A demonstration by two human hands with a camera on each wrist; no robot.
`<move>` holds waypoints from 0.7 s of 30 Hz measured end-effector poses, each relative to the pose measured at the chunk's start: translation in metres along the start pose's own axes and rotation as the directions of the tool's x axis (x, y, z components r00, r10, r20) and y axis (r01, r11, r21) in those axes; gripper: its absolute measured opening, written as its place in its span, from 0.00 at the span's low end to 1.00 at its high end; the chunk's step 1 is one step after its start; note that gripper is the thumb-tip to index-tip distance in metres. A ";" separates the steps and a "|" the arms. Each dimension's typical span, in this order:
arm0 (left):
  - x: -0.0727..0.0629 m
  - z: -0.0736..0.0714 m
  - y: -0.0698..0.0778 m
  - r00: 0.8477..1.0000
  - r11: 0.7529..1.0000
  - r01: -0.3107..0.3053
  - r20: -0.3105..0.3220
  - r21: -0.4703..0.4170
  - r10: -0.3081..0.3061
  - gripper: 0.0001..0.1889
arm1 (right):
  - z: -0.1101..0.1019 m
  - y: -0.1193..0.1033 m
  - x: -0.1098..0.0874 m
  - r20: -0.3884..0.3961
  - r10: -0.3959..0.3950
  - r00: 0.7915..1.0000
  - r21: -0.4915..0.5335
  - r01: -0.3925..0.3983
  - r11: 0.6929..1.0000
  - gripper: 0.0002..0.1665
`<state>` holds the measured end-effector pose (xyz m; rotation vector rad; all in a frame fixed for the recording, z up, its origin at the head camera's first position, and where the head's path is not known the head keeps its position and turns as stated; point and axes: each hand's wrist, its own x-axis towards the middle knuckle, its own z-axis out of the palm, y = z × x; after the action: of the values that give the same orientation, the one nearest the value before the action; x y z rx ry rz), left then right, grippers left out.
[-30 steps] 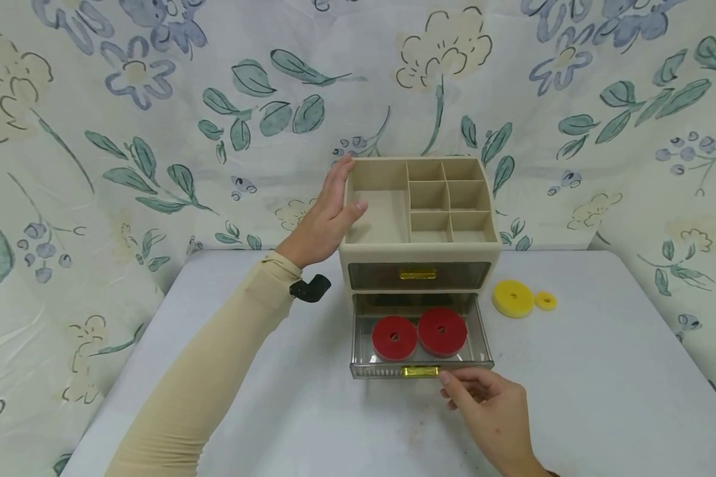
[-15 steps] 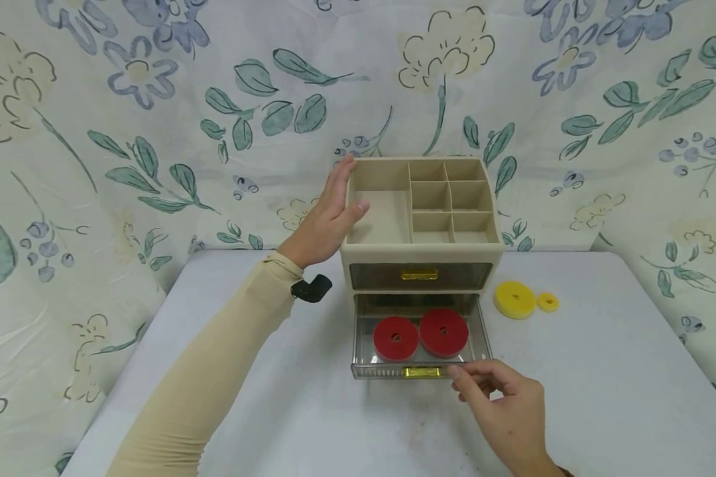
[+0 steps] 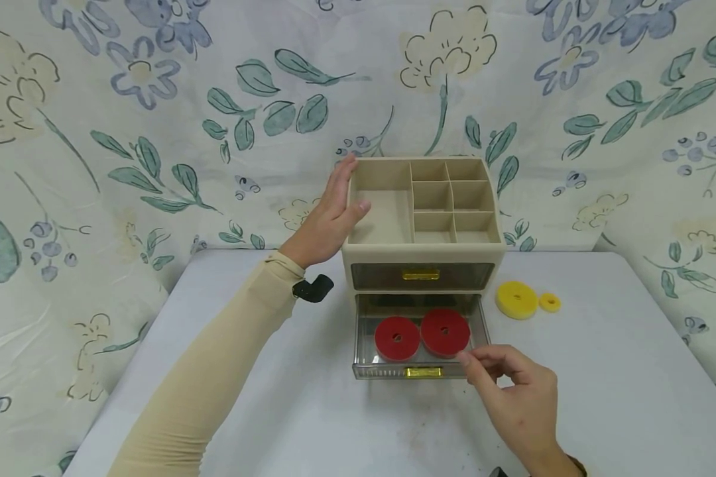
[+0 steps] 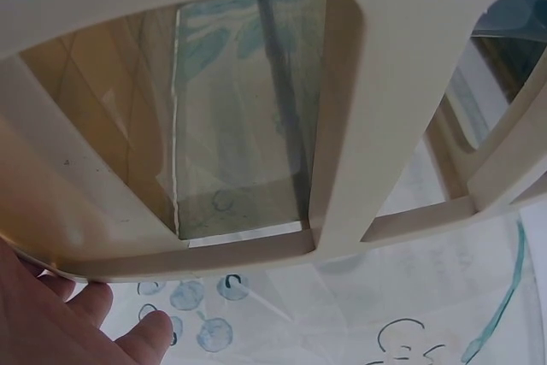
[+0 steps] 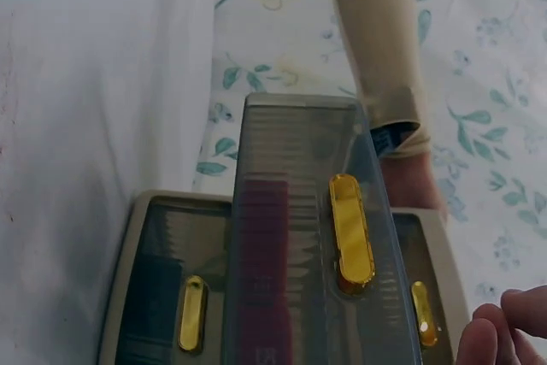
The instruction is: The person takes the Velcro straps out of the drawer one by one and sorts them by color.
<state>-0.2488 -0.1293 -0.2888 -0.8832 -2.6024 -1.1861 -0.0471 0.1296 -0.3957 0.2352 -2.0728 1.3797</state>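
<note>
My left hand (image 3: pixel 322 225) grips the left wall of a cream drawer organizer (image 3: pixel 388 253), thumb inside the rim and fingers along the outside. Below the top drawer (image 3: pixel 376 277), a clear grey drawer (image 3: pixel 382 372) with a gold handle (image 3: pixel 423 372) is pulled out. Two red discs (image 3: pixel 388 344) with small centre holes lie side by side in it. My right hand (image 3: pixel 519 397) is half curled, thumb near index finger, holding nothing. In the head view its fingertips overlap the drawer's front right corner; in the right wrist view the fingers (image 5: pixel 479 344) are off to the side.
A large yellow disc (image 3: pixel 507 301) and a small yellow disc (image 3: pixel 550 309) lie on the white table (image 3: pixel 620 344) right of the organizer. The right wrist view shows another drawer (image 5: pixel 154 305) under the pulled-out one. Floral cloth (image 3: pixel 244 199) hangs behind.
My right hand has slid from the handle rightward along the drawer front and slightly up to its right corner. The left hand, organizer and discs stay as they were.
</note>
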 end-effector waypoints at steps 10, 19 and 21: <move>0.000 -0.001 -0.001 1.000 1.000 -0.018 -0.001 -0.006 0.018 0.36 | -0.002 0.000 0.015 0.028 -0.049 0.998 -0.067 0.051 0.996 0.13; 0.000 0.000 -0.001 1.000 1.000 -0.022 -0.001 -0.015 0.022 0.35 | -0.003 0.002 0.031 0.126 -0.088 0.988 -0.093 0.100 0.991 0.14; 0.000 0.000 -0.001 1.000 1.000 -0.020 0.000 -0.017 0.020 0.35 | -0.003 0.003 0.034 0.152 -0.081 0.985 -0.121 0.100 0.988 0.15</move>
<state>-0.2494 -0.1301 -0.2892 -0.9099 -2.5814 -1.2046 -0.0743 0.1402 -0.3771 0.3822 -2.2327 1.2019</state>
